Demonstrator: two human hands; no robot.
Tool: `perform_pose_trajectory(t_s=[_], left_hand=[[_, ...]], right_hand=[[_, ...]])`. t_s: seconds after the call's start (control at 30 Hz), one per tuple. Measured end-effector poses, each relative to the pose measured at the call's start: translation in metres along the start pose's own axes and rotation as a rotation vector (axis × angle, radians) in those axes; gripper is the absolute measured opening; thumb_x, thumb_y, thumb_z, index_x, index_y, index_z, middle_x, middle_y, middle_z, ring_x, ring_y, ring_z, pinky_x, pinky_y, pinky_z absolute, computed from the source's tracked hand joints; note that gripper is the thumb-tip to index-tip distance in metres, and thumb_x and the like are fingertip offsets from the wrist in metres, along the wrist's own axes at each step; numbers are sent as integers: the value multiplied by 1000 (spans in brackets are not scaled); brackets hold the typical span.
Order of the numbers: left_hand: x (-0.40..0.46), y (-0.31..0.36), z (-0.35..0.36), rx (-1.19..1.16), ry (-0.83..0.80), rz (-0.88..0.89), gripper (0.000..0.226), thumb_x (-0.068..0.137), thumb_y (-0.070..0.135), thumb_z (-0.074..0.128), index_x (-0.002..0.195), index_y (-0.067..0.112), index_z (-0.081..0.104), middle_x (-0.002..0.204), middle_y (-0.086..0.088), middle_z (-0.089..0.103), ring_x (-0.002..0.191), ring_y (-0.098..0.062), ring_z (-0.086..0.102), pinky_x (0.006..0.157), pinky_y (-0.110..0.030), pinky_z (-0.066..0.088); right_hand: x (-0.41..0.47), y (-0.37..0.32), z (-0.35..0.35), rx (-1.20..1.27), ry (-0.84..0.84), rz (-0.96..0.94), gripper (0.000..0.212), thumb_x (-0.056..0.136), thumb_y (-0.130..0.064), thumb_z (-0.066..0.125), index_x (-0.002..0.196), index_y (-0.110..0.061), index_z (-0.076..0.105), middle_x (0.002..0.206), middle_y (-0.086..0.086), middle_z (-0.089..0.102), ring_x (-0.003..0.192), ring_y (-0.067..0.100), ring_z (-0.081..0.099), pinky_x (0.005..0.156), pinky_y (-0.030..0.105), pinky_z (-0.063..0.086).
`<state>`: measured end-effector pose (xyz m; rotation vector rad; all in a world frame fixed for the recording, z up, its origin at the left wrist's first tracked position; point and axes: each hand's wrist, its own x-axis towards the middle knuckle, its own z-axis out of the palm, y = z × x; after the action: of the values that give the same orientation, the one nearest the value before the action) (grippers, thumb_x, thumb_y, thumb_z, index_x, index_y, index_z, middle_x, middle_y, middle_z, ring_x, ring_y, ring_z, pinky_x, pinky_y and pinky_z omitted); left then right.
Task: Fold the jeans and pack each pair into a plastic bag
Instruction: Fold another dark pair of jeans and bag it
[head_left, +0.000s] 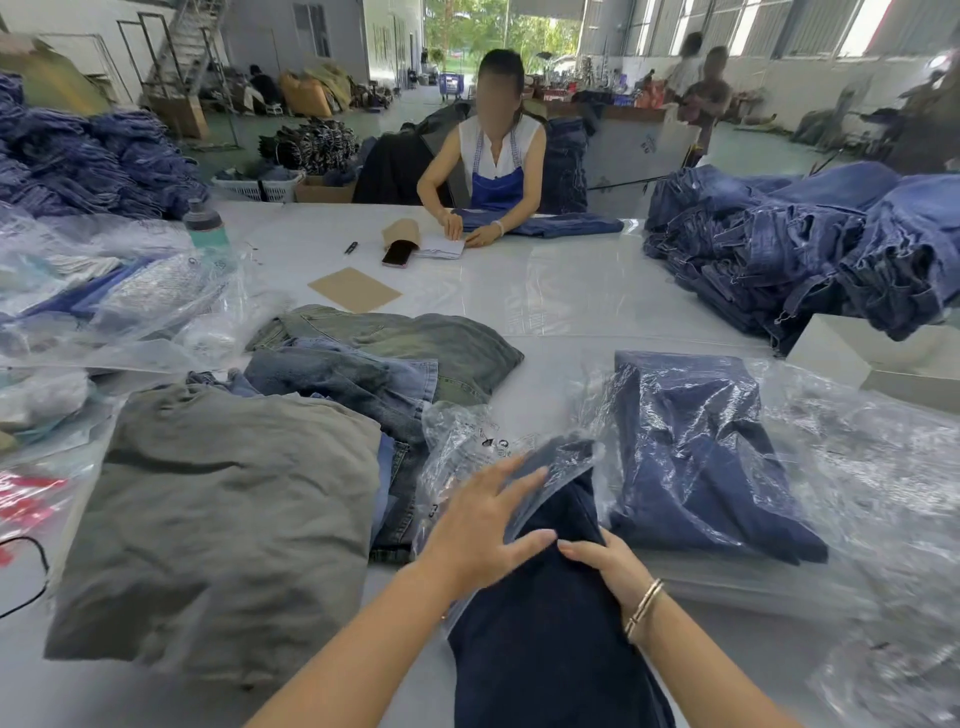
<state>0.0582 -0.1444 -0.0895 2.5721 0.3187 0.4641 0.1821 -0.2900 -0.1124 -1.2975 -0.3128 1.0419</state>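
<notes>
I am easing the dark folded jeans (545, 613), lying near me on the tabletop (545, 291), into the plastic bag (467, 457). My left hand (485, 525), fingers spread, is lifting the slippery film; my right hand (610, 566) is pinching the heavy, floppy denim's top edge.

Dark navy jeans (545, 623) — clear bag (467, 457) — grey garment (223, 519)
</notes>
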Motion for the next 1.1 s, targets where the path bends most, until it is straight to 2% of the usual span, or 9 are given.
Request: perform_pose_trajectory(t_s=[0.1,0.27,0.43,0.53,0.63,0.7,0.87,0.97,1.1], left_hand=[[21,13,25,-166,-21,-97,60,95,43,52,149,31,29,159,5,15,147,-11,9,120,-30,9],[19,32,44,-376,210,-107,25,94,14,57,115,17,70,136,6,54,133,-6,42,111,-15,27],[-22,31,54,-443,-41,17,32,98,22,49,128,22,61,137,19,48,130,6,40,113,-14,24],[-42,3,54,-432,192,-340,31,96,14,55,126,15,61,133,10,53,127,-11,47,110,-25,30],[-60,-35,57,-290,295,-894,44,92,21,62,131,4,53,137,-18,48,128,-31,43,108,-34,29],[-68,-53,61,-509,230,-1174,61,91,32,62,138,-2,41,140,-23,45,129,-34,42,106,-35,32],[-76,-74,70,-1070,158,-1303,54,88,40,65,121,-3,60,114,-19,67,108,-33,63,99,-41,47],[-74,-77,74,-1144,34,-1241,49,82,42,71,106,-1,68,95,-15,73,95,-31,69,95,-42,51],[-70,-75,77,-1136,36,-1216,38,81,36,73,98,1,70,85,-11,75,76,-22,72,66,-27,56]], right_hand=[[5,0,3,-32,-17,-22,26,78,8,58,101,-2,64,82,14,73,71,23,71,57,27,55],[14,10,0,-116,62,-41,21,84,10,53,96,-2,64,76,7,73,69,14,70,58,20,53],[26,22,-11,-235,213,-12,28,91,10,45,118,14,53,98,11,63,96,24,59,84,19,49],[17,34,-25,-223,293,37,28,86,-5,65,113,-6,61,112,13,65,107,28,60,99,42,46],[8,45,-40,-309,304,88,29,86,-16,68,113,-13,57,112,7,65,101,20,61,89,36,50],[8,50,-48,-328,374,46,21,89,-15,64,109,-12,58,110,9,65,96,18,61,83,33,51],[13,38,-54,-83,752,-119,12,94,-26,54,91,-15,54,102,19,61,86,27,54,79,41,44],[9,32,-47,-161,631,-34,39,86,-48,61,103,-16,47,105,12,57,93,25,54,91,46,45],[-19,56,-47,-354,263,215,78,78,-41,75,136,-7,35,123,3,53,112,19,53,97,29,42]])
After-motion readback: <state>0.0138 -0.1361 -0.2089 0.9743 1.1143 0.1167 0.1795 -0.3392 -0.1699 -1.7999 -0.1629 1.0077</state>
